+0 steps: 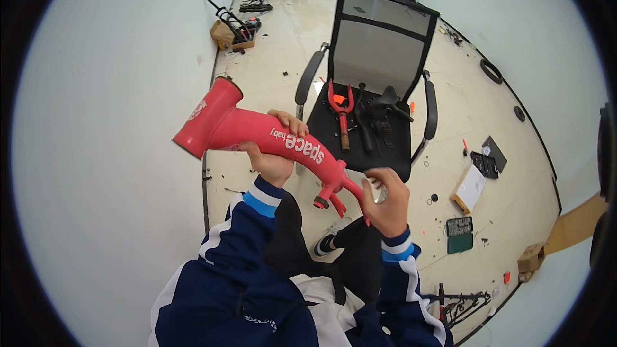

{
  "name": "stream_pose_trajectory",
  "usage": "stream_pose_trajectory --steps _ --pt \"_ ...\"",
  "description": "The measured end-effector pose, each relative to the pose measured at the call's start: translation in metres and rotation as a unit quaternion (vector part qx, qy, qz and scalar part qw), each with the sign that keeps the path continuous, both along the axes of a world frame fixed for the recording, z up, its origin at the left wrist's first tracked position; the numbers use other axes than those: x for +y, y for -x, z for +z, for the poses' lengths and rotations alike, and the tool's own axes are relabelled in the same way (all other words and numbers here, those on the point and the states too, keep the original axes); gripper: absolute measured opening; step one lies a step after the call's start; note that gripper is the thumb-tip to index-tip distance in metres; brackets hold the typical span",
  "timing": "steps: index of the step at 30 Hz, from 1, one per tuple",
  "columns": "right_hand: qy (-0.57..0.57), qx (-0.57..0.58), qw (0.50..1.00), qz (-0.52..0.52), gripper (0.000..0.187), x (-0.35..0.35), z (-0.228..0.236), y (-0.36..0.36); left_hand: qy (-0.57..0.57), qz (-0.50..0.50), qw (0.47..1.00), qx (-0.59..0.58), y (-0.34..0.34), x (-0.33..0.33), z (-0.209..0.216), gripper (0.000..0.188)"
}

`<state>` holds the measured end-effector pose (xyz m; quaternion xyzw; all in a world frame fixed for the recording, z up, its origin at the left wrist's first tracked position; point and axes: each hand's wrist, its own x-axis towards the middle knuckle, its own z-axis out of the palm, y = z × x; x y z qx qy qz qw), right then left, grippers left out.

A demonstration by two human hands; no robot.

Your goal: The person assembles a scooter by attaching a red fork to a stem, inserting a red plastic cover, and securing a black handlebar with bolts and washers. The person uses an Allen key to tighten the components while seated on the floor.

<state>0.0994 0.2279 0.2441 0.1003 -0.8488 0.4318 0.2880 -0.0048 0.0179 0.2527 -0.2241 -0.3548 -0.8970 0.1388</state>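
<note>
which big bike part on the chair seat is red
The two-pronged fork, lying leftmost; the big parts to its right, including the saddle, are black.

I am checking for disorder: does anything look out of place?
Yes. A red fork and a black saddle lie on the office chair, meant for sitting, and small parts are scattered over the floor on the right.

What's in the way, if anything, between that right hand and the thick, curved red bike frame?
Nothing I can see. The right hand is beside the thin forked end of the red bike frame, though I can't tell if they touch. The left hand grips the frame. The black mesh-backed chair stands beyond, not between.
</note>
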Motion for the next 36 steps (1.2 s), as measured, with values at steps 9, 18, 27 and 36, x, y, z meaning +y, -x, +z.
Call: stream_pose_trajectory --steps 9,18,27,36 --pt "0.188 0.084 0.962 0.178 0.013 -0.105 0.072 0.026 -0.015 -0.106 0.992 0.073 -0.019 0.007 0.005 0.099" --pt "0.236 0.01 0.938 0.255 0.017 -0.104 0.063 0.036 0.055 -0.118 0.991 0.022 -0.035 -0.005 0.013 0.102" --pt "0.223 0.047 0.953 0.2 0.012 -0.113 0.057 0.036 0.027 -0.093 0.995 0.002 -0.04 0.003 0.014 0.096" --pt "0.292 -0.025 0.922 0.252 0.01 -0.106 0.056 0.033 0.059 -0.059 0.996 0.031 -0.041 0.001 0.008 0.097"
